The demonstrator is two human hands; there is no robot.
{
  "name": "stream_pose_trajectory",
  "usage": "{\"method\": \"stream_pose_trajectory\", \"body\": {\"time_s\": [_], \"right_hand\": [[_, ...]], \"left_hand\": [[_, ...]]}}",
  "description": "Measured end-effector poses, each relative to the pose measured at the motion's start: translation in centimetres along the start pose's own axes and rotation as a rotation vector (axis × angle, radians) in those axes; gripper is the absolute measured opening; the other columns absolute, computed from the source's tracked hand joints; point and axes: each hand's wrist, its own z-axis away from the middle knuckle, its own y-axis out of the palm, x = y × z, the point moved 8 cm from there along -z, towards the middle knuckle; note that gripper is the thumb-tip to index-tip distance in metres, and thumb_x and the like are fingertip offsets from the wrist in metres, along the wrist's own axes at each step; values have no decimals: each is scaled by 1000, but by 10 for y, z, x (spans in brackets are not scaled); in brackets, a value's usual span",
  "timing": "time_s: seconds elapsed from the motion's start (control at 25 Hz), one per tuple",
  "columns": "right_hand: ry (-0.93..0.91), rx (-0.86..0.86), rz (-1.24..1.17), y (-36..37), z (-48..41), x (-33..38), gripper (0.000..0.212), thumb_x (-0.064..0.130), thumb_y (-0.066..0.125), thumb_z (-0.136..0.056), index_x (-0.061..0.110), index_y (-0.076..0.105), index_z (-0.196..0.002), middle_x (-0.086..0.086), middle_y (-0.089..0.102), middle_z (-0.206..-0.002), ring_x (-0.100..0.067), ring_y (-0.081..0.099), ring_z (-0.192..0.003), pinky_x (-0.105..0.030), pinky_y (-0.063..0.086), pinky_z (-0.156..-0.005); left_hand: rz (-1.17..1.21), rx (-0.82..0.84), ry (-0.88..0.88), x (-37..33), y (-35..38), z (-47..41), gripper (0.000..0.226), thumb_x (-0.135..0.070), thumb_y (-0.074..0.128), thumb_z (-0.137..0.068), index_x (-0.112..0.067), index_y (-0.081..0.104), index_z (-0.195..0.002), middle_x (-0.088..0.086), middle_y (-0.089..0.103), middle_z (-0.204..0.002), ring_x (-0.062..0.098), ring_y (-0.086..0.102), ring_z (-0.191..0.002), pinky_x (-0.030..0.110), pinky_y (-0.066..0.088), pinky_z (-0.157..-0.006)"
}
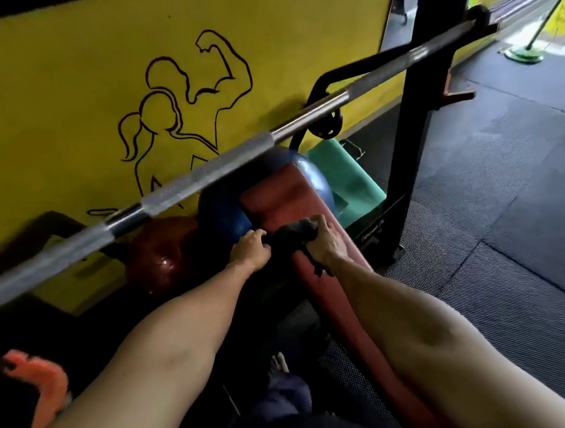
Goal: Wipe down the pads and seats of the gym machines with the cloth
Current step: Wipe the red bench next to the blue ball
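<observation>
The red bench pad (pixel 283 200) runs long and narrow, its long axis leading from the person's side at the lower right up and away toward the yellow wall (pixel 72 94), where its far end points. The dark cloth (pixel 292 238) lies bunched crosswise on the pad, near the far end, stretched from the pad's left edge toward its middle, with a ragged tail trailing back under the right wrist.

Both bare forearms reach forward from the bottom corners. The left hand (pixel 251 250) sits at the pad's left edge, knuckles up, fingers curled round the cloth's left end. The right hand (pixel 326 244) is on top of the pad, palm down, fingers curled over the cloth's other end and clasping it against the upholstery.

A steel barbell (pixel 207 175) crosses above on a slant, resting on a black upright (pixel 416 108) at the right, and passes over the far end of the pad beyond the hands. Just past the pad's far end sits a blue ball (pixel 222 213), with a red ball (pixel 159 253) to its left and a green mat (pixel 348 174) to the right. Dark ribbed floor matting (pixel 501 169) spreads along the pad's right edge
</observation>
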Motion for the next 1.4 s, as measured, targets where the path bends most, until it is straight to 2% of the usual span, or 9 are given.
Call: {"method": "stream_pose_trajectory", "body": {"time_s": [0.24, 0.4, 0.52, 0.6, 0.68, 0.8, 1.0, 1.16, 1.4], "right_hand": [[-39, -46, 7, 1, -79, 35, 54, 18, 68, -81, 18, 48, -131, -15, 34, -147, -40, 60, -114, -46, 55, -84], [-104, -105, -96, -3, -123, 48, 63, 6, 64, -80, 10, 41, -138, -18, 41, -138, -43, 59, -110, -48, 47, -80], [-210, -156, -189, 2, -141, 55, 56, 4, 62, -79, 15, 46, -132, -14, 43, -132, -41, 58, -110, -43, 44, -75], [-288, -165, -176, 24, -148, 51, 56, 16, 65, -81, 16, 47, -134, -13, 42, -136, -41, 48, -127, -47, 44, -91], [-353, -139, -62, 55, -153, 48, 69, 35, 65, -81, 24, 41, -145, -10, 31, -154, -41, 21, -149, -59, 24, -116], [-382, -175, 7, 86, -163, 56, 76, 53, 55, -75, 38, 37, -148, -6, 17, -165, -43, -4, -154, -69, 1, -119], [-631, -390, 125, 60, -200, 41, 67, 48, 56, -73, 35, 56, -138, -10, 43, -149, -47, 28, -143, -63, 24, -117], [-386, -458, -157, 25, -262, 13, 59, 52, 61, -77, 34, 50, -132, -12, 47, -131, -39, 48, -119, -52, 42, -102], [-626, -463, 95, 54, -212, 78, 58, 55, 49, -81, 33, 60, -134, -10, 44, -151, -43, 25, -149, -60, 15, -122]], "left_hand": [[-85, -49, -2, 15, -22, -77, 53, -24, 53, -96, -17, 41, -147, 7, 37, -152, 31, 43, -134, 41, 37, -109], [-168, -35, -31, 26, -19, -113, 57, -24, 45, -101, -19, 29, -155, 2, 21, -162, 29, 31, -142, 43, 31, -114], [-102, -144, -33, 30, -17, -132, 51, -23, 40, -104, -15, 33, -154, 8, 27, -159, 31, 36, -139, 44, 37, -110], [-77, -253, -11, 28, -13, -145, 47, -21, 38, -105, -13, 37, -152, 11, 32, -155, 32, 39, -135, 44, 40, -106], [-30, -331, 6, 25, -9, -162, 46, -20, 36, -107, -11, 37, -151, 11, 34, -155, 30, 36, -140, 45, 38, -110], [134, -486, 41, 28, -5, -181, 43, -21, 36, -106, -8, 47, -146, 13, 48, -147, 29, 41, -138, 39, 34, -115], [282, -679, 110, 42, 2, -188, 54, -40, 30, -101, -11, 57, -136, 6, 57, -136, 19, 47, -129, 23, 30, -110], [296, -879, 55, 33, 6, -182, 47, -32, 32, -103, -9, 64, -127, 7, 64, -124, 22, 54, -117, 31, 40, -101], [209, -991, 52, 30, 6, -179, 42, -25, 34, -103, -5, 67, -121, 12, 67, -118, 27, 59, -108, 36, 42, -97]]}}
